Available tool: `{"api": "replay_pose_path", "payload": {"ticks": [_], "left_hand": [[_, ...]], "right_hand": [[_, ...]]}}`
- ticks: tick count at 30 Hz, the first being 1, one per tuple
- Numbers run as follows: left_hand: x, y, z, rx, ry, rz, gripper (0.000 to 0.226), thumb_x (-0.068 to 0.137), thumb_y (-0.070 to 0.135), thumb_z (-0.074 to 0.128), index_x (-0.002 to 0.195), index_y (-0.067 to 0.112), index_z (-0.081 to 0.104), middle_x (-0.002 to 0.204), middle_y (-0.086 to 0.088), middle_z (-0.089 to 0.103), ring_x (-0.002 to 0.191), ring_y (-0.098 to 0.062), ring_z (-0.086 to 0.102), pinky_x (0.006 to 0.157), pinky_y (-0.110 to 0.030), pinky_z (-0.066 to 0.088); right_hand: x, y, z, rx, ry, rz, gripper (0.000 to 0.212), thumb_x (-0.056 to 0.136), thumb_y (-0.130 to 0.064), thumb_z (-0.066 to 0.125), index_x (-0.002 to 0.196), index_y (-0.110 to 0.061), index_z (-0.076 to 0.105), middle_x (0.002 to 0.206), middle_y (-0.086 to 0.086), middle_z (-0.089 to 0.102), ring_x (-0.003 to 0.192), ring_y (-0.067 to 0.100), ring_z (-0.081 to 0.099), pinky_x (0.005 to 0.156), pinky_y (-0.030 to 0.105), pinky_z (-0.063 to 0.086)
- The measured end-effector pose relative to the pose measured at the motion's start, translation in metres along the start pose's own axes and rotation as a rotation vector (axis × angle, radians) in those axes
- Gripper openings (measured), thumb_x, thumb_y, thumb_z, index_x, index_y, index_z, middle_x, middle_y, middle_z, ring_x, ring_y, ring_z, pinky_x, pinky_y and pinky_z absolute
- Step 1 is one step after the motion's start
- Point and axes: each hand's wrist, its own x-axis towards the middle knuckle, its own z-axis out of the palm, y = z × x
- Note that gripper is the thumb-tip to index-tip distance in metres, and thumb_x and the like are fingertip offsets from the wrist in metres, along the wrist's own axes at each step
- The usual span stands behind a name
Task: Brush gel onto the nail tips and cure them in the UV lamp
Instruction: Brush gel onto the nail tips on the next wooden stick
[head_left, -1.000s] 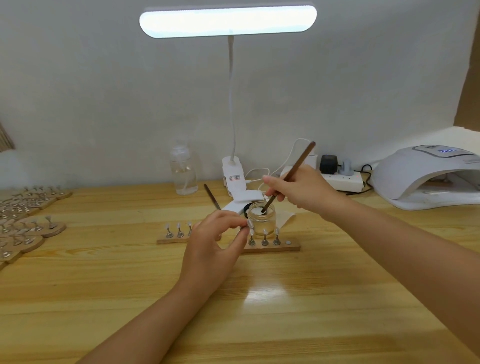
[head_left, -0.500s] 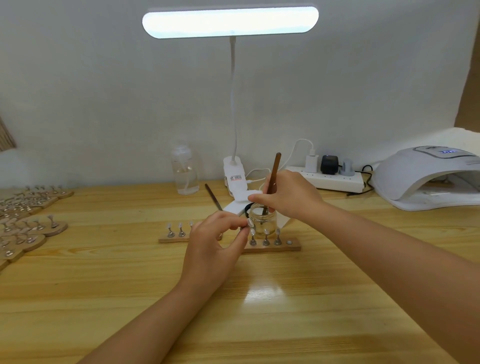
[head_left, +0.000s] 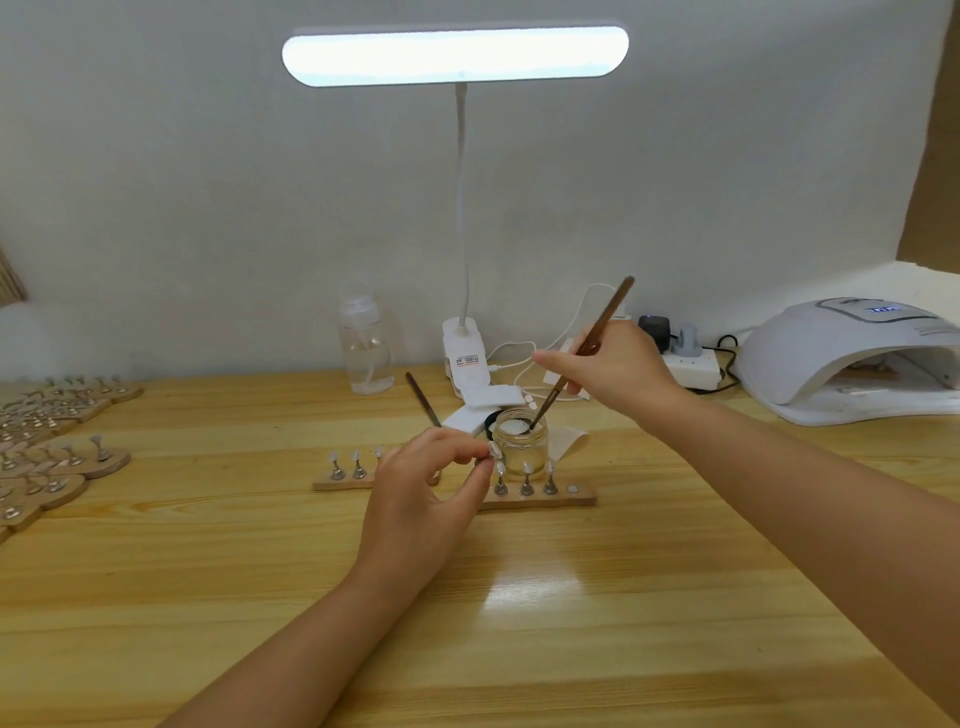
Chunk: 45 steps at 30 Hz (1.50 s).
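- head view: the right hand (head_left: 610, 366) is stretched forward over the table (head_left: 519, 623), and a thin brown brush (head_left: 582, 358) is pinched between its thumb and fingers, tilted so that the handle points up and to the right.
- the brush end is dipped into the mouth of a small round glass jar (head_left: 519, 441) filled with clear gel.
- the left hand (head_left: 426, 499) is raised just in front of the jar, its fingers curled, and a small pale nail tip (head_left: 493, 451) is pinched between thumb and forefinger.
- a flat wooden strip (head_left: 540, 501) lies under that hand, with more nail tips on little metal stands set along it.
- a white domed curing lamp (head_left: 841, 358) with an open front is seen at the far right of the smooth, glossy wooden table.
- a clear plastic bottle (head_left: 363, 345) is stood near the wall, beside a white desk lamp (head_left: 457, 54).
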Motion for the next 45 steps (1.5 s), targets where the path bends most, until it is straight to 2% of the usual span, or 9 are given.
{"api": "replay_pose_path", "payload": {"ticks": [4,11,18,21,24,28,35,39,45], "left_hand": [[0.001,0.000,0.000,0.003,-0.011,-0.006,0.037,0.076,0.006,0.069,0.077,0.042,0.059,0.076,0.022,0.063,0.082,0.002,0.058,0.082,-0.043,0.046],[0.001,-0.001,0.001,-0.006,-0.028,0.003,0.031,0.076,0.004,0.069,0.079,0.034,0.063,0.077,0.016,0.065,0.080,-0.002,0.059,0.083,-0.048,0.045],[0.001,-0.001,0.001,-0.005,-0.013,0.010,0.037,0.076,0.003,0.068,0.079,0.039,0.061,0.076,0.013,0.064,0.079,-0.003,0.058,0.080,-0.043,0.047],[0.001,-0.002,0.001,0.002,-0.026,0.003,0.036,0.076,0.004,0.068,0.080,0.039,0.060,0.077,0.014,0.064,0.079,-0.004,0.058,0.080,-0.036,0.047],[0.001,-0.003,0.001,0.007,-0.039,-0.005,0.036,0.077,0.002,0.068,0.082,0.037,0.061,0.078,0.014,0.063,0.080,-0.002,0.057,0.078,-0.019,0.044],[0.001,-0.005,0.001,0.018,-0.047,0.000,0.028,0.077,0.002,0.067,0.086,0.028,0.066,0.080,0.014,0.063,0.082,-0.001,0.056,0.073,-0.007,0.040],[0.001,-0.005,0.002,0.028,-0.043,0.017,0.021,0.076,0.001,0.068,0.088,0.019,0.070,0.080,0.015,0.062,0.083,-0.001,0.056,0.074,-0.006,0.040],[0.002,-0.005,0.002,0.024,-0.045,0.003,0.021,0.077,0.002,0.068,0.088,0.019,0.070,0.080,0.015,0.062,0.083,-0.003,0.056,0.073,-0.007,0.040],[0.002,-0.006,0.003,0.030,-0.036,0.000,0.020,0.076,0.001,0.068,0.087,0.017,0.071,0.079,0.015,0.062,0.082,-0.003,0.056,0.073,-0.006,0.039]], "right_hand": [[-0.002,0.008,-0.009,0.054,0.034,0.043,0.032,0.082,-0.040,0.065,0.060,-0.018,0.057,0.056,-0.006,0.059,0.060,0.000,0.052,0.053,0.018,0.032],[-0.002,0.009,-0.015,0.109,0.096,0.021,0.032,0.084,-0.034,0.064,0.058,-0.019,0.055,0.051,-0.005,0.058,0.059,0.002,0.054,0.054,0.018,0.033],[-0.021,0.001,-0.006,0.401,0.160,-0.014,0.030,0.088,-0.034,0.059,0.066,-0.015,0.052,0.046,-0.002,0.061,0.032,0.003,0.044,0.043,0.015,0.039],[-0.040,-0.001,0.002,0.502,0.185,-0.092,0.030,0.091,-0.031,0.053,0.067,-0.014,0.052,0.045,0.000,0.059,0.033,0.007,0.046,0.041,0.016,0.043],[-0.063,0.002,0.013,0.524,0.217,-0.230,0.024,0.088,-0.034,0.049,0.073,-0.016,0.057,0.049,0.001,0.060,0.039,0.009,0.052,0.044,0.017,0.045],[-0.084,0.006,0.023,0.430,0.214,-0.373,0.021,0.084,-0.037,0.044,0.078,-0.029,0.062,0.063,-0.009,0.063,0.058,0.003,0.060,0.057,0.012,0.047],[-0.089,0.008,0.029,0.516,0.190,-0.409,0.035,0.090,-0.032,0.047,0.063,-0.017,0.064,0.054,0.001,0.061,0.050,0.005,0.056,0.051,0.017,0.045],[-0.089,0.010,0.032,0.460,0.172,-0.441,0.035,0.092,-0.026,0.043,0.067,-0.015,0.066,0.059,-0.005,0.062,0.055,-0.001,0.058,0.055,0.011,0.044],[-0.090,0.012,0.033,0.555,0.178,-0.399,0.039,0.089,-0.026,0.041,0.059,-0.016,0.064,0.049,-0.005,0.059,0.048,0.003,0.057,0.050,0.012,0.042]]}}
